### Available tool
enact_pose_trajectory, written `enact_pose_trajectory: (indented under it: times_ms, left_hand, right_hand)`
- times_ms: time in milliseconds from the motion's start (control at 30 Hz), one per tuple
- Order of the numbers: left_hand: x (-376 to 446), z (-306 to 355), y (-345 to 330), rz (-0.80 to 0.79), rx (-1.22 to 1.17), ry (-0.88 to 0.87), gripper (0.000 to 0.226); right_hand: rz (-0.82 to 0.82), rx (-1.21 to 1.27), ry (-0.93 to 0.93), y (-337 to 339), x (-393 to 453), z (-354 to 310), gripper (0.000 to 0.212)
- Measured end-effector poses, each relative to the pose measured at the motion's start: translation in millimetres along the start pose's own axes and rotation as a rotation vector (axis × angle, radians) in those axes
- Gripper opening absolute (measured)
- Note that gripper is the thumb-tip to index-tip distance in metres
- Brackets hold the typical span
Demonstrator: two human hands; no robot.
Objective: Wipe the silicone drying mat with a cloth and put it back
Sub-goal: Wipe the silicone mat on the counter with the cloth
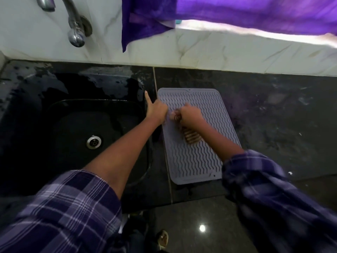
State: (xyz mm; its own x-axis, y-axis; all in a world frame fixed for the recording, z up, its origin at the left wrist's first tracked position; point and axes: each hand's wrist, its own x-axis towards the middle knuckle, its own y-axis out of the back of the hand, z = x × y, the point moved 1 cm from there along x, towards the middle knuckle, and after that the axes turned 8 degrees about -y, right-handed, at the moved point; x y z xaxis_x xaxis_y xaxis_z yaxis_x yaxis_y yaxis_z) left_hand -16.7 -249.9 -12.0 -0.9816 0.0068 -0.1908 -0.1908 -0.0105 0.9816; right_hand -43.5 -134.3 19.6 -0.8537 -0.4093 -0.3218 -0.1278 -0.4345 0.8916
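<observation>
The grey silicone drying mat [198, 161] with wavy ridges lies flat on the dark stone counter [277, 128], just right of the sink. My right hand [191, 115] is closed around a brown striped cloth [191, 138] and presses it onto the mat's middle. The cloth's tail trails toward me under my wrist. My left hand [157, 110] sits at the mat's left edge, index finger stretched out along the counter, the other fingers curled onto the edge and holding it. Where the two hands meet is blurred.
A black sink [54, 108] with a metal drain [93, 142] lies to the left, and the counter behind it is wet. A chrome tap [76, 31] hangs from the white marble wall. Purple fabric [147, 21] drapes over the ledge above the mat. The counter's front edge runs just below the mat.
</observation>
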Motion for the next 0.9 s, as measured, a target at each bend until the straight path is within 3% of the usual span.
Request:
enact_pose_trajectory:
  times_ms: [167,333,433,533,700,800,900]
  left_hand:
    - [-16.8,7.2,-5.7,-0.101,-0.002,0.012,0.017]
    - [-23.1,19.0,0.2,-0.043,0.038,-0.009,0.015]
    - [-32.9,30.1,-1.3,0.022,0.039,0.014,0.015]
    - [-41.6,37.3,-7.2,-0.021,0.001,0.076,0.019]
    - [-44.4,34.3,-9.8,-0.084,0.006,0.101,0.029]
    - [-43.7,37.1,-8.0,-0.109,-0.015,0.109,0.037]
    - [-47.7,41.0,-9.6,-0.144,-0.05,0.137,0.042]
  right_hand:
    - [0.168,0.017,0.139,-51.9,-39.5,-28.5,0.045]
    - [-0.035,-0.031,0.413,-71.1,-139.4,-16.1,0.043]
    - [-0.107,-0.017,0.305,-32.8,-110.8,-7.3,0.036]
    - [0.058,0.036,0.135,-30.7,-72.1,-16.3,0.035]
    - [0.192,0.042,0.237,-86.8,-132.9,-38.2,0.045]
    - [0.079,0.006,0.429,-92.1,-180.2,-21.8,0.049]
    - [-0.082,0.073,0.396,-63.1,-147.7,-12.3,0.041]
